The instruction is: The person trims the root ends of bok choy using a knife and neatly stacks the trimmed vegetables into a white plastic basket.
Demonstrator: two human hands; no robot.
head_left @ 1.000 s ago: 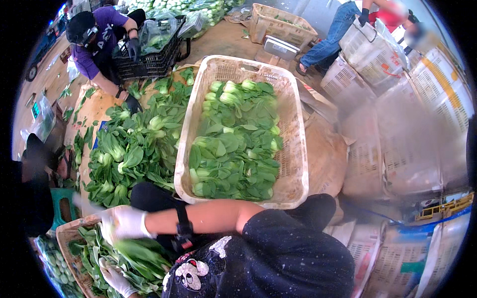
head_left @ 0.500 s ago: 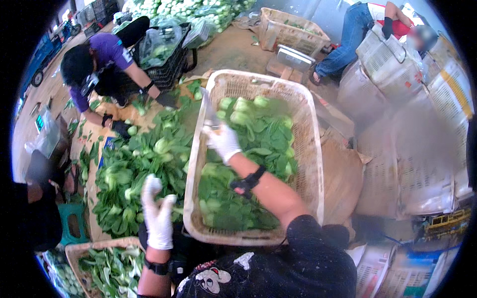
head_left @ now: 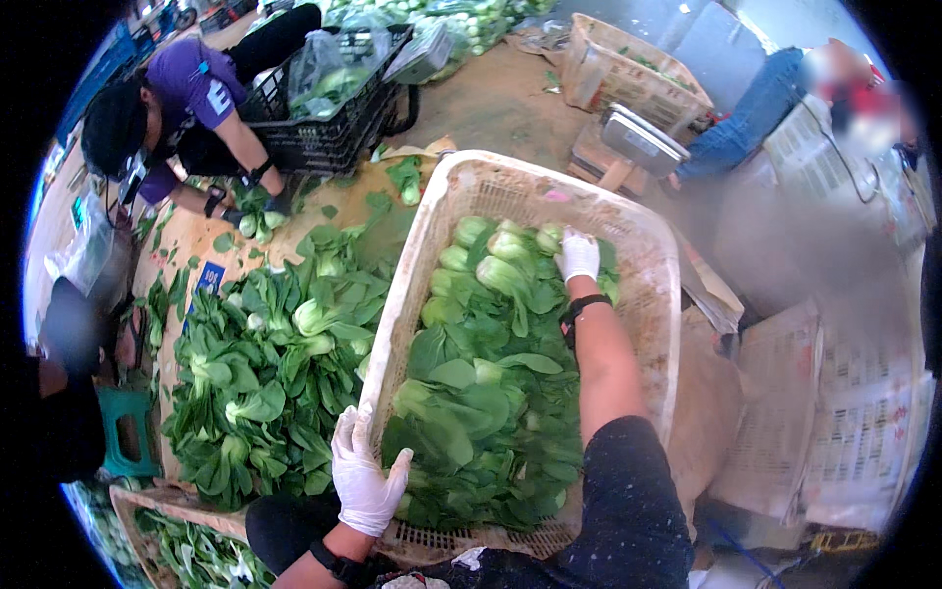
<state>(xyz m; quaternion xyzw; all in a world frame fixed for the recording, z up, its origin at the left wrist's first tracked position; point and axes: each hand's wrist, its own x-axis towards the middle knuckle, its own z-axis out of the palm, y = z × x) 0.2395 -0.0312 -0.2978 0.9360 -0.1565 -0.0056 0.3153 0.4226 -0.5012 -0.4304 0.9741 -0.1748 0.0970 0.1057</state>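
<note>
A white plastic crate (head_left: 659,324) in front of me holds rows of green bok choy (head_left: 505,275). My right hand (head_left: 579,257), in a white glove, reaches to the crate's far right part. Its fingers are closed at the pale base of a bok choy (head_left: 550,237), partly hidden by the hand. My left hand (head_left: 368,473), gloved too, is at the crate's near left rim with fingers and thumb apart, holding nothing. Left of the crate lies a big pile of loose bok choy (head_left: 265,383).
Across the pile, a co-worker in a purple shirt (head_left: 201,83) handles bok choy beside a black crate (head_left: 334,118). A scale (head_left: 643,137) and another crate (head_left: 628,83) stand beyond mine. Stacked crates (head_left: 834,412) are at right; a green stool (head_left: 128,427) is at left.
My right hand moved from the crate's left side to its far right; the blade-like thing seen at it no longer shows. My left hand came to the near left rim. The view shifted.
</note>
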